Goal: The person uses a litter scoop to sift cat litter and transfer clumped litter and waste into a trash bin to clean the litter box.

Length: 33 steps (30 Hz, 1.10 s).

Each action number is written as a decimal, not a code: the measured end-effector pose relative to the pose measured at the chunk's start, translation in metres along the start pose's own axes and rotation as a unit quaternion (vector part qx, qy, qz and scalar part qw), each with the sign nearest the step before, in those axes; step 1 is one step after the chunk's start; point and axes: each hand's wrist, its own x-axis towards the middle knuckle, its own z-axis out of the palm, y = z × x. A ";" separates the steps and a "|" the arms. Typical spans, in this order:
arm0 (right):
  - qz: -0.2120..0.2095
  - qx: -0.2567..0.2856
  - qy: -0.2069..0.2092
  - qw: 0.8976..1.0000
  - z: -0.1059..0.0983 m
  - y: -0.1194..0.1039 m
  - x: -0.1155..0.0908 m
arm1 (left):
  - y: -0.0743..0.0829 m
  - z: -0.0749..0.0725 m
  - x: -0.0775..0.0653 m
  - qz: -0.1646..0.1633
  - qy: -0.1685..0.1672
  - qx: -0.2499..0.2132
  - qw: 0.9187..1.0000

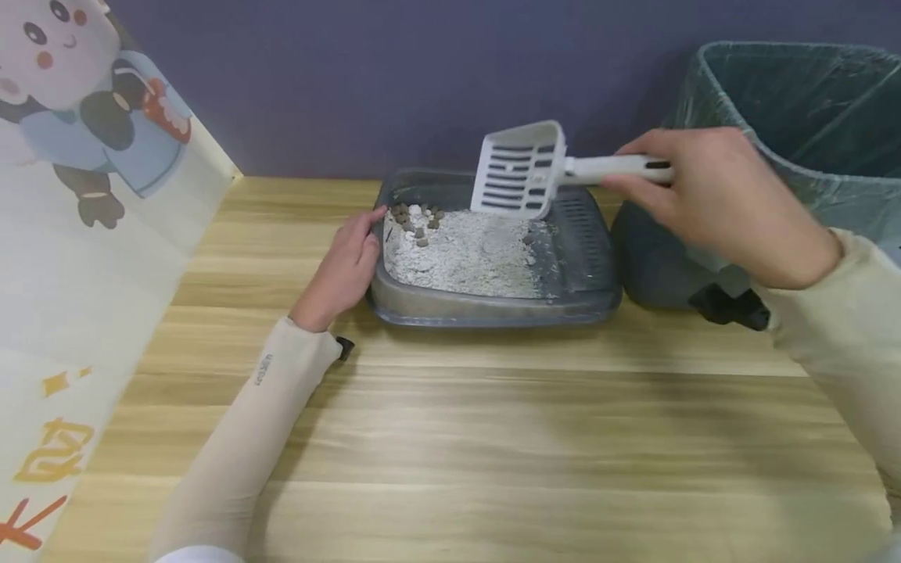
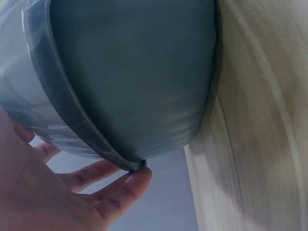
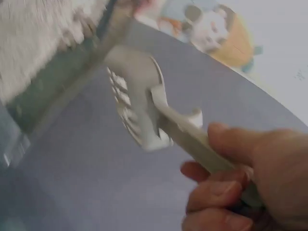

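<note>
Litter tray [image 1: 486,309] in dark grey plastic sits on a wood-grain table [image 1: 493,438] against a purple wall [image 1: 338,86], as a person's right hand [image 1: 725,195] holds a white slotted scoop [image 1: 521,173] raised above the pale litter [image 1: 464,258]. Brown and white lumps [image 1: 404,215] lie in the tray's rear left corner, seen from the head view, which also takes in a lined bin [image 1: 655,266] standing just beside the tray's right end. At the opposite end, the left hand [image 1: 345,266] grips the rim; only the left wrist view shows the tray's outer side wall and a fingertip touching the underside of the lip [image 2: 79,118]. From the right wrist, the scoop appears nearly side-on, slightly blurred, the fingers [image 3: 214,195] curled around its handle, with an orange-clad cartoon figure [image 3: 236,41] beyond.
</note>
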 end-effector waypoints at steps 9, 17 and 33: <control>0.017 0.066 -0.223 0.972 0.055 0.007 0.061 | 0.010 0.005 -0.001 0.005 0.001 0.007 1.000; -0.005 0.079 -0.360 0.930 0.073 0.014 0.107 | 0.014 0.009 -0.004 0.014 -0.004 0.011 1.000; -0.030 0.111 -0.413 0.904 0.155 0.015 0.095 | 0.022 0.003 -0.012 0.007 -0.022 0.018 1.000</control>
